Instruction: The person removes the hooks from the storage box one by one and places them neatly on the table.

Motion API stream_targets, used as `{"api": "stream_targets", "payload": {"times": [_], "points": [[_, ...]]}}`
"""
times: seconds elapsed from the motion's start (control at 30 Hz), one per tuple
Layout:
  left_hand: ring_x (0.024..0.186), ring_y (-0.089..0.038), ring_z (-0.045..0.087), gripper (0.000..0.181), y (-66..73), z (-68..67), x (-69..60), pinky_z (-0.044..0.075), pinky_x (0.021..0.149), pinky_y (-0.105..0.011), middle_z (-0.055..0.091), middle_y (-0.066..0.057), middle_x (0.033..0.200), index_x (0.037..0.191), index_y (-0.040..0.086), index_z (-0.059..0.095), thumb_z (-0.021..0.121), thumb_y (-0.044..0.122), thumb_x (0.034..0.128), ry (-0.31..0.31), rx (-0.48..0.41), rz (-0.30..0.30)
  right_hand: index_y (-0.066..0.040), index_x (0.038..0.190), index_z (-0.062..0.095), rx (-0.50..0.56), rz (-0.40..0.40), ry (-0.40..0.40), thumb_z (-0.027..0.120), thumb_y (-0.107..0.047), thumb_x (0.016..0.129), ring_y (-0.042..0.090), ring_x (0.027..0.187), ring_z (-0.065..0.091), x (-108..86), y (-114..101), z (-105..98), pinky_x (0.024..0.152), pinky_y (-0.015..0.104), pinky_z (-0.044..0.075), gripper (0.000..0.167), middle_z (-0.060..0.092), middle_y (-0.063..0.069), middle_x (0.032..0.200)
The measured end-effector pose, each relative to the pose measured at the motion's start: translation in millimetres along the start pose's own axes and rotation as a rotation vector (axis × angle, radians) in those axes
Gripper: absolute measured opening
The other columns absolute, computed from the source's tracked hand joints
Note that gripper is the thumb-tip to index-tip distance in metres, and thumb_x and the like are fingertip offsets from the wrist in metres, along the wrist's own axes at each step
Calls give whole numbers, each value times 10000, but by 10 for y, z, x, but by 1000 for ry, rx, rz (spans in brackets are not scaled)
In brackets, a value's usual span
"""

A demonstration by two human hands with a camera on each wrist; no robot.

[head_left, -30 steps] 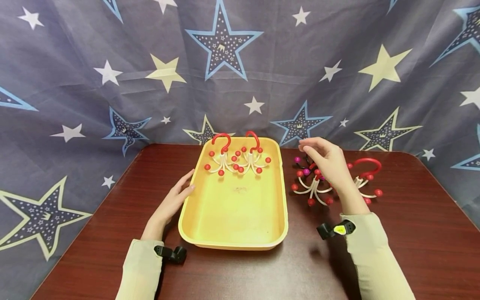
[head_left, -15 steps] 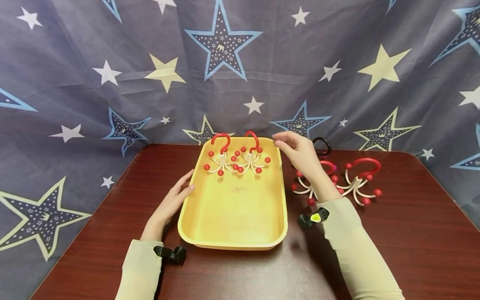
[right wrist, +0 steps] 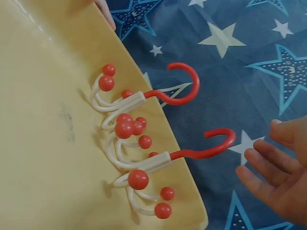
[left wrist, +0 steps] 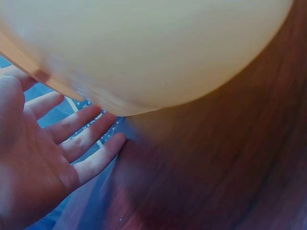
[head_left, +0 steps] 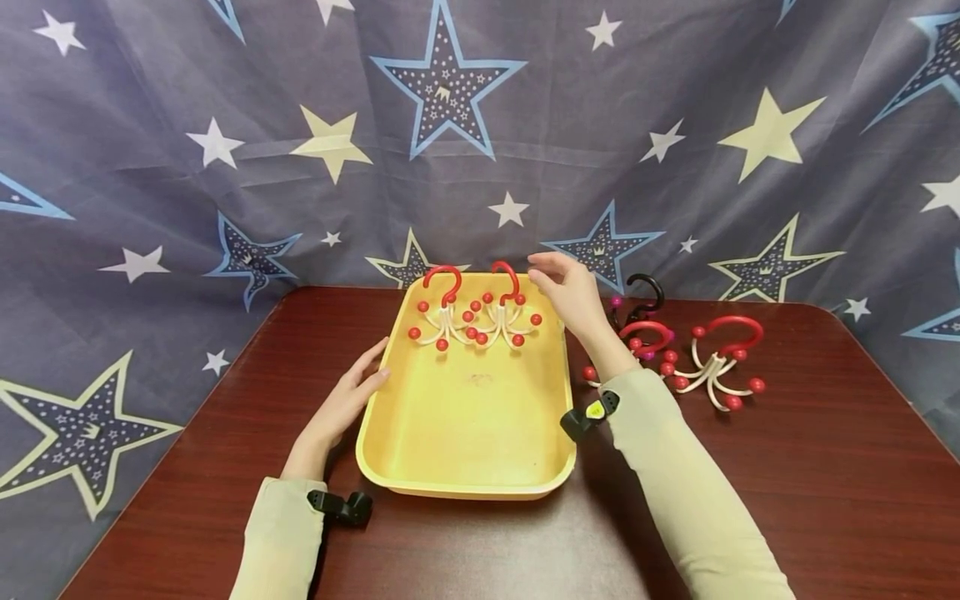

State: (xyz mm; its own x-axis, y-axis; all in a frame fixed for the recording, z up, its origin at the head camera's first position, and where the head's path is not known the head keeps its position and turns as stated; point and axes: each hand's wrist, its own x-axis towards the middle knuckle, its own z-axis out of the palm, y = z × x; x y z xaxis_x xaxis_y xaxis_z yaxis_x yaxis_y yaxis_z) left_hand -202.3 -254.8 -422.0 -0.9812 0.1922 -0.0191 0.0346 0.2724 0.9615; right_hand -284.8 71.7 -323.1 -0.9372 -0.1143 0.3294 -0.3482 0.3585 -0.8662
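Observation:
A yellow tray [head_left: 480,433] stands tilted on the table, its far end by the curtain. Two white multi-arm hangers with red hooks and red ball tips lean side by side at that far end, the left hanger [head_left: 445,315] and the right hanger [head_left: 502,321]. My left hand [head_left: 347,402] rests along the tray's left rim with straight fingers. By the far right corner of the tray, my right hand [head_left: 573,293] holds nothing. Its relaxed fingers are apart from the right hanger's red hook [right wrist: 211,151] in the right wrist view.
Right of the tray on the dark red table [head_left: 825,467] lie two more red-and-white hangers, one [head_left: 716,371] in full view, the other [head_left: 647,333] partly behind my right arm. A black hanger [head_left: 648,292] with pink balls lies behind them. A starry curtain [head_left: 270,100] hangs at the back.
My right hand has moved left from over the hangers on the right to the tray's far right corner, uncovering the black hanger. The left hand, the tray and its hangers have not visibly moved.

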Motion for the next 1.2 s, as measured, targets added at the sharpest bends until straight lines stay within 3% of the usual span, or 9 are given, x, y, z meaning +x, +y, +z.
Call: {"api": "stream_targets", "payload": {"times": [0.33,0.8,1.2], "points": [[1067,-304,498,531,-16,3,6,485,778,-298,375,-201,1299,1452,263,219,434,277,967,3,1,-2,-91,1259,533,-95,118,-58,576,-210,896,259,1079,565,135,114,199,902,374,452,384,576,119,1220],[1063,-320,501,528,1,3,-2,489,774,-307,384,-205,1290,1451,257,222,434,261,967,7,-5,5,-49,1224,548,-161,159,-81,572,-178,897,238,1037,583,237,203,365,870,352,460,352,601,129,1175],[1067,-327,502,548,-17,-8,5,491,772,-299,386,-218,1296,1451,255,225,456,299,956,-2,-19,12,-44,1174,574,-84,156,-24,546,-135,911,222,999,605,236,210,471,854,338,472,280,645,128,1092]]}}
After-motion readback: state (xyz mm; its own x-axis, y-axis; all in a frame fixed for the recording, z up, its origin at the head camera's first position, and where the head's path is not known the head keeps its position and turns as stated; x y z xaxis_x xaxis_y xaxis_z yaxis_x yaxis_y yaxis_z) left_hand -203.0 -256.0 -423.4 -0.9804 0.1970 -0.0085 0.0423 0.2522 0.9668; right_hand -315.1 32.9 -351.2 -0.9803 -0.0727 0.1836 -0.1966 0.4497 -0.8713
